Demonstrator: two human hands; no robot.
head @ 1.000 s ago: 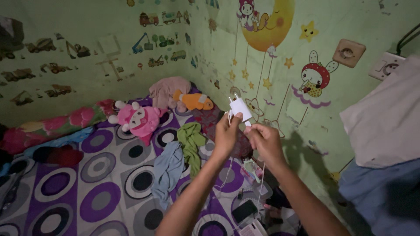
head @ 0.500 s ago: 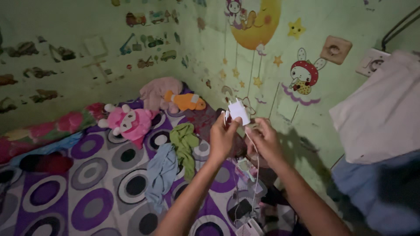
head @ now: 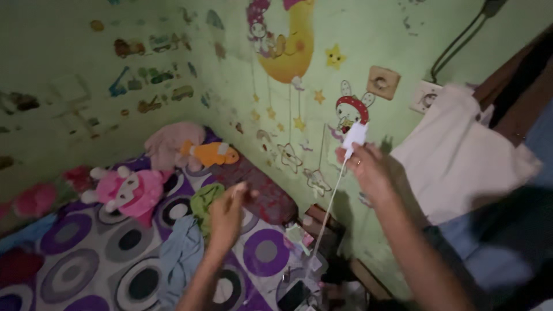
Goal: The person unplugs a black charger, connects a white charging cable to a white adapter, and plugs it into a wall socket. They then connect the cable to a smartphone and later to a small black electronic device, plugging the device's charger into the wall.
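My right hand (head: 368, 170) is raised toward the green wall and grips a white charger plug (head: 355, 137). Its thin white cable (head: 327, 214) hangs down from the plug to the bed. Two wall sockets sit up and to the right of it, a tan one (head: 382, 82) and a white one (head: 425, 97). My left hand (head: 226, 216) hovers lower over the bed, fingers loosely apart, holding nothing.
The bed has a purple and grey circle-patterned sheet (head: 69, 253) with a pink plush toy (head: 128, 190), an orange plush (head: 212, 154), a dark red pillow (head: 262, 190) and crumpled clothes (head: 181, 253). A white cloth (head: 461, 155) hangs at right. A dark phone (head: 294, 295) lies below.
My right hand has carried the white plug up and to the right, toward the wall sockets. My left hand let go of it and dropped lower. The camera has turned right.
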